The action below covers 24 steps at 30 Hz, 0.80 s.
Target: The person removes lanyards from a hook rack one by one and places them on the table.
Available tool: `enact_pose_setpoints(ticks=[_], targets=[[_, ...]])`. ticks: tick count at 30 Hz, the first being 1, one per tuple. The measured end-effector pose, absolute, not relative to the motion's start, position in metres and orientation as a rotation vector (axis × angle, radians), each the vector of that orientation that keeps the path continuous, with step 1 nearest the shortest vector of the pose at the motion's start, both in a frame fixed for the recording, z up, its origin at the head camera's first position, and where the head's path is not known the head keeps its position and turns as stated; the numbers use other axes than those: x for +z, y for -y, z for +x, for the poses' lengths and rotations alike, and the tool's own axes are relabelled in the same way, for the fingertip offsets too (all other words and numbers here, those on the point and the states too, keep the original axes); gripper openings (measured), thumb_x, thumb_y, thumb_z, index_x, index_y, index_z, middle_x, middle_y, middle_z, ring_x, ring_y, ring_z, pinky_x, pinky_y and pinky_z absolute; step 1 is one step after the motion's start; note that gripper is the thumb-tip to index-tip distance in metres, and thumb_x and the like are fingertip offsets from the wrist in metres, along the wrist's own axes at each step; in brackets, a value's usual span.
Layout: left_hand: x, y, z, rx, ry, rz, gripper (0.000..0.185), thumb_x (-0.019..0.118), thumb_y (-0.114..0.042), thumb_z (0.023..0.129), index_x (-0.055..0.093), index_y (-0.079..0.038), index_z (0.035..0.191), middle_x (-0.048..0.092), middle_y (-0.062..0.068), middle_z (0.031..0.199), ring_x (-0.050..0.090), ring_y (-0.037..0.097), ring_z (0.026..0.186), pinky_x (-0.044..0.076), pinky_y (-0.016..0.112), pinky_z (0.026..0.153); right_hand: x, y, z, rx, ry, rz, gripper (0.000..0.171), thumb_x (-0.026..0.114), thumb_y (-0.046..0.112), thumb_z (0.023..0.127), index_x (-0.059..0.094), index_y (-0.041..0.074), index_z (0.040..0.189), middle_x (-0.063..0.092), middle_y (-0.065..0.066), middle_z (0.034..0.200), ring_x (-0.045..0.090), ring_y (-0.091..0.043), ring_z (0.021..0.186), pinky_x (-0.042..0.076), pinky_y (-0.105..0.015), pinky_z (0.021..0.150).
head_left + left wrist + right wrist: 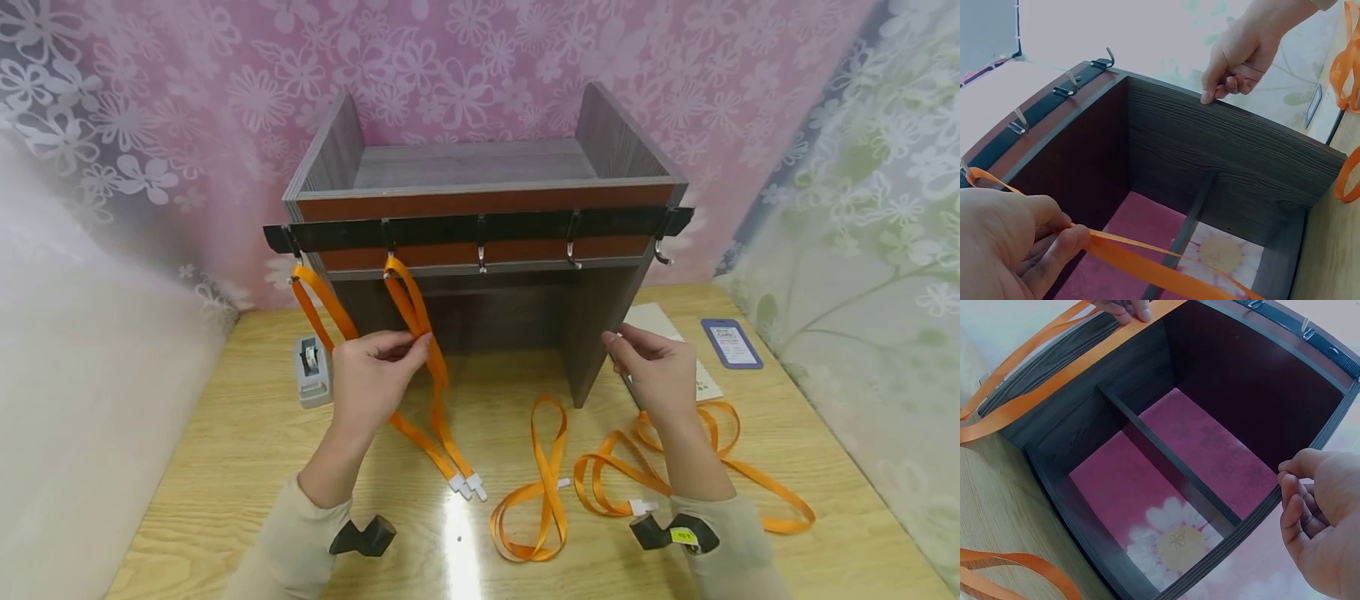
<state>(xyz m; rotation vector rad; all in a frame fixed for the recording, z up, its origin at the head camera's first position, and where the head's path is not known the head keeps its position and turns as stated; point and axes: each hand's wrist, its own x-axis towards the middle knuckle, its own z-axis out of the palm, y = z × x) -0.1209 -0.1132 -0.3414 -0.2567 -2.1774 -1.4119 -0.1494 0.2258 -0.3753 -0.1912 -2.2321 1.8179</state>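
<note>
My left hand [378, 371] pinches an orange lanyard [416, 312] between thumb and index finger, below the second hook [388, 265] from the left. The lanyard's loop hangs on that hook. Another orange lanyard [337, 312] hangs from the leftmost hook, partly behind my left hand. White clips [467, 485] at their lower ends lie over the table. On the right, my right hand [660, 371] has its thumb and fingertips at the front edge of the grey wooden shelf's side panel [1272, 134]; they appear to pinch it. Its other fingers are curled.
Bare hooks [572, 254] line the black strip [442, 229] across the shelf front. More orange lanyards [551, 492] lie loose on the table [247, 442]. A tape dispenser [312, 375] stands left; a blue card holder [731, 343] and white paper [708, 383] lie right.
</note>
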Motion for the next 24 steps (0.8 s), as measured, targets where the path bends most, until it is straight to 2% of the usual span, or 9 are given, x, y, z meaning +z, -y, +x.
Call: enact_pose_setpoints(ticks=[4, 11, 17, 24], targets=[[-0.338, 0.116, -0.121, -1.438, 2.175, -0.292, 0.009, 0.081, -0.012, 0.084, 0.082, -0.003, 0.084, 0.077, 0.010, 0.076, 0.071, 0.009, 0.063, 0.057, 0.017, 0.058, -0.377, -0.225, -0.149, 1.842, 2.212, -0.181, 0.041, 0.079, 0.022, 0.087, 0.072, -0.005, 0.116, 0.071, 0.010, 0.065, 0.061, -0.004, 0.056, 0.057, -0.017, 0.061], [-0.323, 0.123, -0.121, -1.404, 2.237, -0.339, 0.011, 0.081, -0.016, 0.085, 0.082, -0.005, 0.085, 0.077, 0.007, 0.076, 0.072, 0.012, 0.065, 0.057, 0.016, 0.060, -0.377, -0.226, -0.148, 1.883, 2.167, -0.193, 0.040, 0.080, 0.019, 0.086, 0.072, -0.007, 0.116, 0.071, 0.007, 0.064, 0.061, -0.005, 0.054, 0.057, -0.017, 0.061], [-0.300, 0.125, -0.117, -1.395, 2.257, -0.392, 0.012, 0.081, -0.019, 0.085, 0.082, -0.007, 0.085, 0.078, 0.004, 0.076, 0.071, 0.005, 0.065, 0.058, 0.019, 0.060, -0.375, -0.227, -0.149, 1.893, 2.161, -0.200, 0.041, 0.081, 0.019, 0.086, 0.072, -0.006, 0.116, 0.073, 0.005, 0.067, 0.062, -0.005, 0.055, 0.057, -0.017, 0.060], [-0.275, 0.130, -0.110, -1.599, 2.235, -0.435, 0.010, 0.080, -0.013, 0.086, 0.081, -0.003, 0.085, 0.077, 0.010, 0.077, 0.073, 0.007, 0.067, 0.061, 0.024, 0.062, -0.375, -0.227, -0.149, 1.884, 2.198, -0.169, 0.041, 0.079, 0.022, 0.087, 0.072, -0.005, 0.118, 0.073, 0.008, 0.069, 0.061, -0.005, 0.058, 0.057, -0.016, 0.061]])
